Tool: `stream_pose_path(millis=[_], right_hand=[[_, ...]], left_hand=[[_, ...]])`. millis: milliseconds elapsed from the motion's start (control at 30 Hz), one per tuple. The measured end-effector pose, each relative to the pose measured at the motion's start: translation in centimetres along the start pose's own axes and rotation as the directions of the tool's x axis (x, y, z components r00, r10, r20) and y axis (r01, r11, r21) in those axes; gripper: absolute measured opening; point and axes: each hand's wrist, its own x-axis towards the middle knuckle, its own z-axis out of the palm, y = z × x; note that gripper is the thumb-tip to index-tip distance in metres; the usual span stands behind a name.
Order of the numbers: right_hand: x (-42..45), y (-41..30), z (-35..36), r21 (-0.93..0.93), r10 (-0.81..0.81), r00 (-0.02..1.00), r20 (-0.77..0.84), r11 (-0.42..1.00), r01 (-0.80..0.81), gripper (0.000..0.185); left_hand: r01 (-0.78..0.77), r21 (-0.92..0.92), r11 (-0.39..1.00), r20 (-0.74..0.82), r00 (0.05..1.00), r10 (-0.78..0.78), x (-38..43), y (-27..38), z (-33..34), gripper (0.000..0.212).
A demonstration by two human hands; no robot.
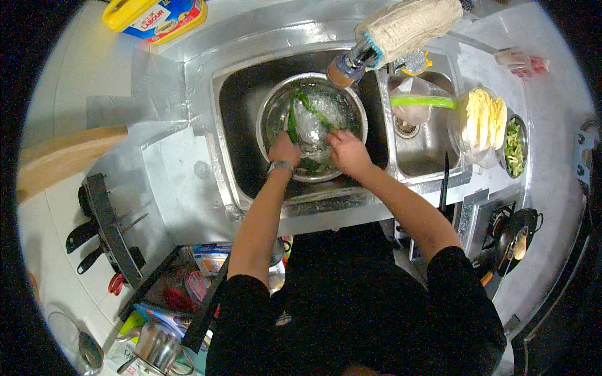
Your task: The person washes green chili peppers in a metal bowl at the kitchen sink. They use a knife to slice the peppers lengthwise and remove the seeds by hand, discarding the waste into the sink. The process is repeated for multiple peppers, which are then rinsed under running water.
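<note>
Both hands are in a round metal bowl (363,115) that stands in the large basin of a stainless steel sink (240,127). My left hand (285,149), a watch on its wrist, grips the lower end of a leafy green vegetable (292,120). At the bowl's right side, my right hand (347,150) closes its fingertips on the end of another green strand (320,115). The two strands come close together near the top; whether they are one piece I cannot tell. Clear rippling water (314,134) fills the bowl, with a dark green leaf (309,164) near its lower rim.
A cloth-wrapped faucet (404,33) overhangs the bowl. In the smaller basin is a plastic bag with a green seal (423,102). Farther right stand yellow-white cabbage leaves (482,120) in a clear container, a bowl of cut greens (515,150) and a wok (517,239). A knife (444,183) crosses the counter edge.
</note>
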Motion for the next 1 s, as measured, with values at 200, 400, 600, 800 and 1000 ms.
stream_pose_path(millis=[200,400,600,800,1000], right_hand=[[-2.4,-5.1,-2.4,0.386,0.234,0.926,0.297,0.857,-0.341,0.046],[-3.0,-3.3,-5.5,0.648,0.260,0.942,0.213,0.684,-0.335,0.050],[-2.6,-4.5,-12.3,0.585,0.261,0.951,0.165,0.750,-0.308,0.043],[-3.2,-3.3,-12.1,0.909,0.180,0.969,0.168,0.352,-0.223,0.024],[-3.0,-5.0,-14.7,0.874,0.311,0.937,0.159,0.398,-0.280,0.026]], left_hand=[[-0.023,-0.286,0.958,-0.049,0.999,0.010,-0.3,-1.0,-0.3,0.052],[-0.072,-0.856,0.513,-0.014,0.993,0.115,-3.6,0.7,-2.9,0.053],[-0.864,-0.161,0.476,-0.403,0.498,0.768,-11.6,4.0,-7.1,0.061],[-0.801,-0.180,0.572,-0.328,0.597,0.732,-13.1,5.5,-8.8,0.051],[-0.831,-0.195,0.520,-0.410,0.551,0.727,-13.6,6.2,-9.1,0.045]])
